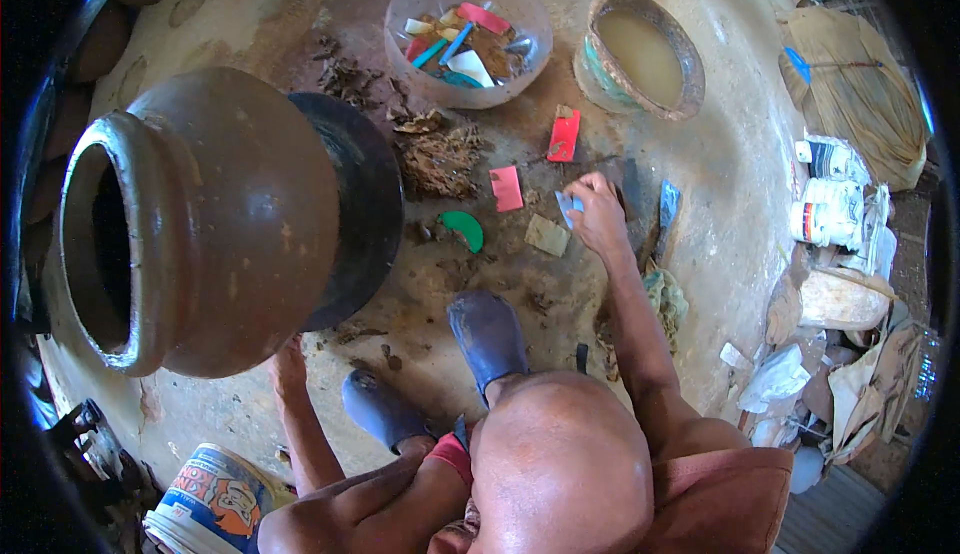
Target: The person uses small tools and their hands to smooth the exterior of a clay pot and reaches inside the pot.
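A large, smooth brown clay pot stands at the left on a dark round wheel or dish. My left hand is at the pot's near lower side, and its fingers are hidden by the pot. Out to the right, my right hand is closed in a pinch on a pale blue flat piece, just above the floor. Beside it lie a tan square piece, a pink flat piece, a red flat piece and a green curved piece.
Beyond stand a translucent basin of mixed scraper-like pieces and a clay-smeared bucket of murky water. Clay scraps lie near the wheel. A printed bucket is at lower left; bags and rubbish line the right.
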Demonstrator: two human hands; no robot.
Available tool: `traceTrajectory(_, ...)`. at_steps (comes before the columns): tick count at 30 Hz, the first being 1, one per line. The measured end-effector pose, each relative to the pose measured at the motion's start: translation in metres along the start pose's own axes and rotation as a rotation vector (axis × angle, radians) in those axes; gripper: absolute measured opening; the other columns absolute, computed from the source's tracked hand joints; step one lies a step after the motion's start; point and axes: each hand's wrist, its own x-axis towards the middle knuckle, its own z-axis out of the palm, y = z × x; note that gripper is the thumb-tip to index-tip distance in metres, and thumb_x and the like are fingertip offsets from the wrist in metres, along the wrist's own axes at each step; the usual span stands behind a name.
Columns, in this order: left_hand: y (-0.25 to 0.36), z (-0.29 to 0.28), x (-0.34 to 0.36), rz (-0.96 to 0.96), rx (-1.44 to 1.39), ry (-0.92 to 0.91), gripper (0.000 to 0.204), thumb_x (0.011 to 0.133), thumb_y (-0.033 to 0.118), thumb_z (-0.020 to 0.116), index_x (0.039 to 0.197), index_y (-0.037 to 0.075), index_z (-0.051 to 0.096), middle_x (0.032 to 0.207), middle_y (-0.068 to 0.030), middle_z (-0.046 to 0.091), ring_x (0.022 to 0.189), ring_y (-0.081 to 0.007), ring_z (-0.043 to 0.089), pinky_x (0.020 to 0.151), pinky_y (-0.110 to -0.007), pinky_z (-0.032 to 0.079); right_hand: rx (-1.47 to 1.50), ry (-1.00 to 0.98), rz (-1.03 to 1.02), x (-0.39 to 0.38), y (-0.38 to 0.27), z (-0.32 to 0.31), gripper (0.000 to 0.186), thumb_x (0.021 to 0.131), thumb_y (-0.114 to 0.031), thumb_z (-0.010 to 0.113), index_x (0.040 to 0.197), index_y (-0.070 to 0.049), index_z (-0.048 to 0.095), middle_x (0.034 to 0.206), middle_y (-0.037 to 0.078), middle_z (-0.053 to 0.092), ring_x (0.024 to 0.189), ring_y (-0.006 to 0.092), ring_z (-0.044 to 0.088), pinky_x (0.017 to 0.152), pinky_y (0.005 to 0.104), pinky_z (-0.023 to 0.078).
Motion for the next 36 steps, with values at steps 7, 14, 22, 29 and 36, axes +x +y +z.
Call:
traceTrajectory(7,-0.046,-0.005,-0.006,-0.011,0.274,-0.002,0.029,0.102,0.020,0.054,0.127,0.007,0.058,0.124,-0.0139,0.059,0.111,-0.0283,0.057,0.102,-0.047,0.047,0.340,0.008,-0.006,0.030,-0.037,-0.046,0.014,0.088,-0.013,0.070,0.098,-0.003,0.068,0.088,0.019,0.069,0.083,0.0353,0.069,0.076,0.0435,0.053)
traceTrajectory(14,-0.011,0.013,0.005,-0.220,-0.677,0.036,0.033,0.102,0.020,0.053,0.132,0.006,0.056,0.134,-0.0130,0.056,0.118,-0.0262,0.055,0.104,-0.046,0.047,0.082,0.440,-0.361,0.192,-0.128,-0.089,0.017,0.088,-0.014,0.068,0.100,-0.005,0.075,0.090,0.018,0.074,0.081,0.0364,0.072,0.075,0.0450,0.057)
traceTrajectory(22,-0.002,0.012,-0.002,-0.265,-0.694,0.062,0.038,0.102,0.023,0.055,0.135,0.005,0.054,0.136,-0.0137,0.055,0.120,-0.0265,0.054,0.105,-0.045,0.046,-0.365,0.012,-0.272,0.290,-0.123,-0.020,0.017,0.079,-0.007,0.062,0.086,0.001,0.076,0.086,0.029,0.071,0.085,0.0443,0.073,0.077,0.0521,0.060)
traceTrajectory(29,-0.006,0.018,-0.003,-0.253,-0.719,0.055,0.043,0.101,0.027,0.056,0.138,0.004,0.052,0.137,-0.0142,0.055,0.122,-0.0268,0.054,0.106,-0.045,0.046,-0.361,0.070,-0.234,0.296,-0.108,-0.023,0.012,0.073,-0.005,0.067,0.082,-0.003,0.076,0.080,0.027,0.070,0.078,0.0422,0.072,0.073,0.0497,0.059)
traceTrajectory(36,0.019,0.001,0.042,-0.166,-0.799,0.032,0.049,0.101,0.030,0.057,0.141,0.003,0.049,0.139,-0.0148,0.054,0.123,-0.0271,0.054,0.106,-0.044,0.045,0.250,0.276,-0.195,0.243,-0.166,-0.104,0.014,0.089,-0.014,0.069,0.097,-0.004,0.073,0.083,0.015,0.075,0.081,0.0260,0.075,0.072,0.0364,0.058)
